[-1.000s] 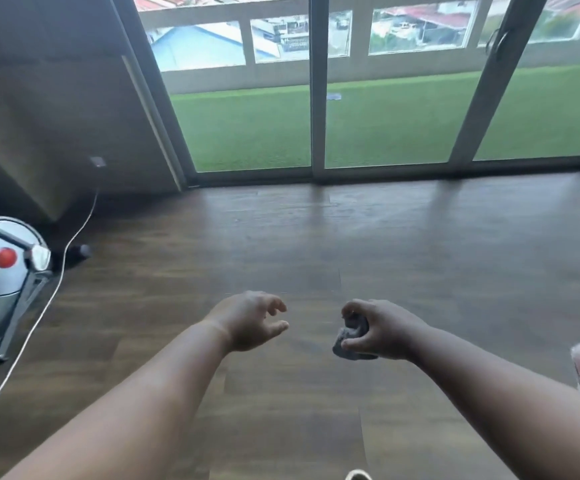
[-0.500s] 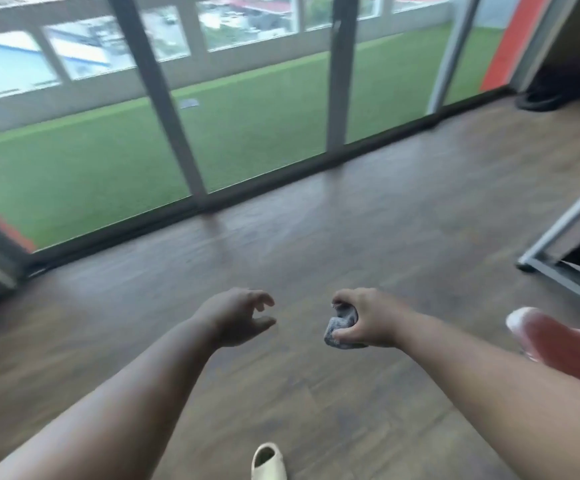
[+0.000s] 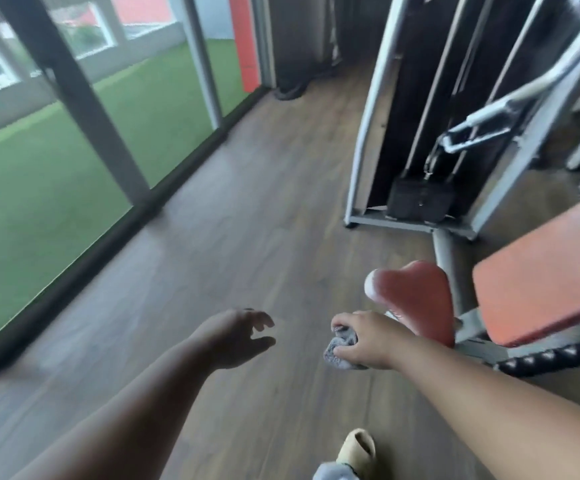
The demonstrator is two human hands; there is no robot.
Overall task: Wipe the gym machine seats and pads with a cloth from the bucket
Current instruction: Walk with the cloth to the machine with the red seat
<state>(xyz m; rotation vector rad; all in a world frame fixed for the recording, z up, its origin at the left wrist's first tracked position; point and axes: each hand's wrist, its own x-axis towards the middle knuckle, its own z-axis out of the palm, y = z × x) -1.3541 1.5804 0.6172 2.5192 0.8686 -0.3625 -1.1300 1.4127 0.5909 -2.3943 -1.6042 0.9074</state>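
Observation:
My right hand [image 3: 368, 341] is shut on a crumpled grey cloth [image 3: 340, 348], held in the air just left of a red machine seat [image 3: 416, 296]. The seat's rounded nose points toward me and its back part sits behind my hand. To the right lies a larger orange-red pad [image 3: 541, 278] on a grey frame. My left hand [image 3: 236, 336] hangs over the floor with its fingers apart and curled, holding nothing. No bucket is in view.
A weight-stack machine [image 3: 420, 133] with grey uprights and a curved bar stands at the back right. Glass doors [image 3: 73, 109] with dark frames run along the left, green turf beyond. Wood floor [image 3: 247, 220] stretches ahead. My foot in a beige slipper [image 3: 357, 445] shows at the bottom.
The view has swung to the right, bringing the weight machine, red seat and orange pad into sight. Both hands keep their pose, the right one still closed around the cloth.

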